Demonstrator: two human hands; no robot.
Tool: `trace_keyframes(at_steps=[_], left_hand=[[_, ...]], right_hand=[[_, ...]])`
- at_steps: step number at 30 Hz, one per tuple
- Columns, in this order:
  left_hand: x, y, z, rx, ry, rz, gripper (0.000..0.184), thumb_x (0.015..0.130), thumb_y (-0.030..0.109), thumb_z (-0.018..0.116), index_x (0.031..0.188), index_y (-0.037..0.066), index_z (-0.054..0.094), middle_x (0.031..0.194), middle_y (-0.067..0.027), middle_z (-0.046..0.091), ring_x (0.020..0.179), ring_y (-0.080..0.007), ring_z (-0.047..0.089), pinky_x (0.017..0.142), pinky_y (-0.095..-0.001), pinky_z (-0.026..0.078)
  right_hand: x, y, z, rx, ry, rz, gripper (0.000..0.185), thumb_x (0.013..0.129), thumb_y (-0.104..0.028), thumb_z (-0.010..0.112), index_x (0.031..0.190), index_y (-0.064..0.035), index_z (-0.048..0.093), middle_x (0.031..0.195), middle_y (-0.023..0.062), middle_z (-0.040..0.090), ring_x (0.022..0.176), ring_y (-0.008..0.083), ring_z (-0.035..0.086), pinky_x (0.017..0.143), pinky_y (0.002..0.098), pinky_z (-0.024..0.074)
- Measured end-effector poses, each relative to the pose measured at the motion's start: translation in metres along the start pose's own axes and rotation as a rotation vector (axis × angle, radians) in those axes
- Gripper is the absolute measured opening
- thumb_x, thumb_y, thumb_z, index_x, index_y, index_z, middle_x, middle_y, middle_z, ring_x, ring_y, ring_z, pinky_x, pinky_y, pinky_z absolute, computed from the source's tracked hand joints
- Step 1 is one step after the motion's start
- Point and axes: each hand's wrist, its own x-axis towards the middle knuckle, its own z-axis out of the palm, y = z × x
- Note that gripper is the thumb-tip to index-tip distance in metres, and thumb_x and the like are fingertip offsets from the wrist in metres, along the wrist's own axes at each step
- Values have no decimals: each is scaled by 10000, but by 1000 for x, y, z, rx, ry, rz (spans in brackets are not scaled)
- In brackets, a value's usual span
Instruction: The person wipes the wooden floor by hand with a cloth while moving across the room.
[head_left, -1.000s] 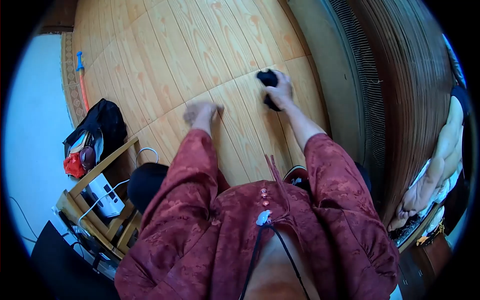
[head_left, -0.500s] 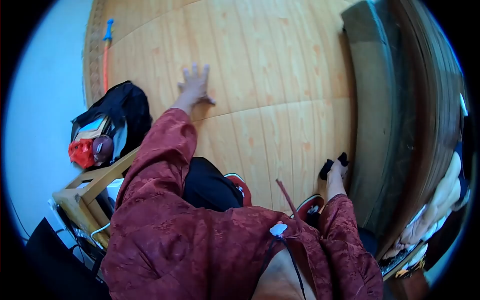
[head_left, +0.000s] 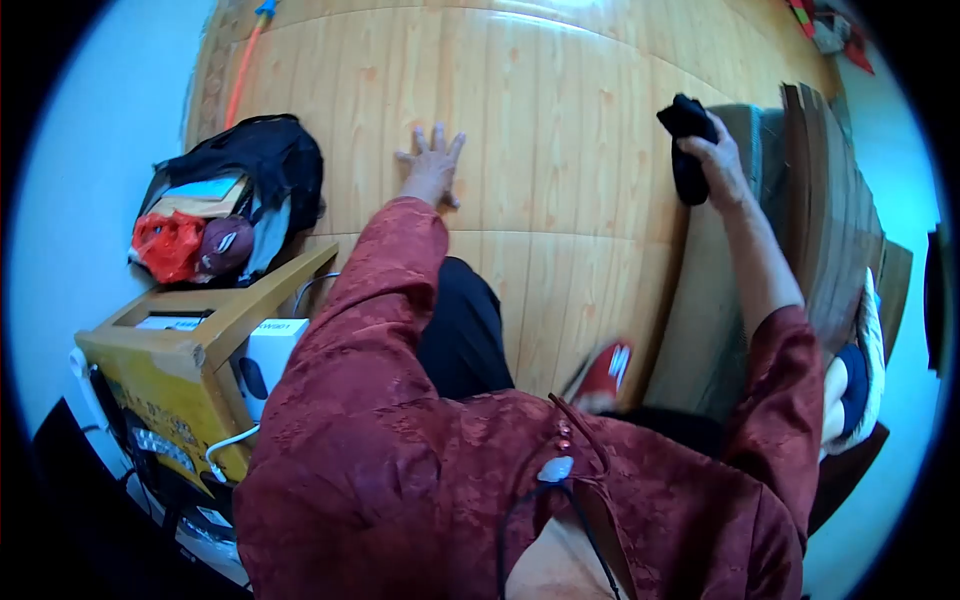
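Note:
My left hand (head_left: 432, 172) is stretched forward with its fingers spread, palm down over the wood-pattern floor (head_left: 560, 200). Whether it touches the boards I cannot tell. Nothing shows in it. My right hand (head_left: 722, 165) grips a soft-looking bundle of black cloth (head_left: 690, 150), which sticks out above and below the fingers. The hand is raised at the right, beside a long padded piece (head_left: 700, 300) along that side. A red shoe (head_left: 605, 372) with white marks shows on the floor below, partly behind my clothing.
To the left, a black bag (head_left: 285, 160) holds a red plastic bag (head_left: 165, 245) and papers. Nearer stands a wooden stool-like frame (head_left: 200, 335) with a white box (head_left: 270, 360) and cables. A red stick with a blue end (head_left: 243, 70) lies by the wall. Brown stacked panels (head_left: 820, 190) stand right.
My right hand has risen from low beside the padded piece, bringing the black cloth up and forward. My left hand remains spread over the floor. The view has shifted.

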Motion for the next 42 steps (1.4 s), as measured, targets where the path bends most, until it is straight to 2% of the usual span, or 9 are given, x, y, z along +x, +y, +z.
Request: trace_keyframes(at_steps=[7,11,20,22,24,26,32,34,42], left_hand=[[-4,-6,-14,19,-55,69,1323,504,306,949,1527,315,110,1606,-113,53,1434,-483,71,955,-749,339],[4,-9,-8,3,-76,60,1348,484,306,951,1529,324,100,1613,-103,17,1452,-457,19,977,-745,320],[9,-4,-6,5,-67,7,1376,455,302,951,1529,343,92,1619,-66,25,1461,-430,17,1003,-749,285],[9,-3,-3,-26,-68,-2,1385,432,285,955,1527,351,109,1618,-58,39,1462,-425,16,1012,-764,255],[15,-5,1,-38,-62,-14,1392,417,273,958,1525,354,119,1617,-56,45,1462,-424,15,1016,-771,242],[16,-3,1,-59,-62,-26,1397,404,253,958,1523,361,128,1616,-58,52,1463,-422,13,1021,-769,234],[15,0,-3,-110,-43,-64,1402,390,174,951,1519,374,144,1614,-56,70,1469,-399,21,1058,-742,207],[13,0,-4,-118,-41,-77,1402,389,153,948,1519,375,148,1614,-51,73,1471,-391,24,1066,-734,202],[14,3,-6,-139,-57,-98,1402,387,127,943,1516,387,154,1616,-36,68,1474,-381,18,1072,-737,188]], right_hand=[[18,57,-65,-1,88,154,454,720,-110,660,1151,-41,534,843,66,601,666,167,598,600,315,526],[-12,244,-57,121,169,435,424,679,-80,624,1096,-56,553,858,50,593,729,173,582,655,335,505],[-75,329,12,333,951,1106,433,765,-152,661,1164,3,596,1098,106,649,916,235,639,742,398,545],[-9,448,-21,-340,903,1230,514,719,-281,739,1156,-37,621,1080,130,672,960,272,648,856,403,512],[78,384,19,-807,795,1065,436,721,-325,731,1118,-169,648,1035,141,677,987,309,646,875,437,507],[117,217,63,-577,510,648,489,688,-261,715,1158,-183,608,1248,119,567,1129,319,575,932,479,481],[223,111,232,-405,-6,35,619,696,-276,739,1281,-236,545,1418,98,331,1344,333,282,1078,483,310],[282,137,260,8,-91,-137,637,653,-184,728,1263,-122,555,1241,142,523,1183,317,496,1008,417,418],[237,182,53,69,-54,-123,643,632,-103,699,1255,-20,563,1062,103,626,1015,256,599,915,336,467]])
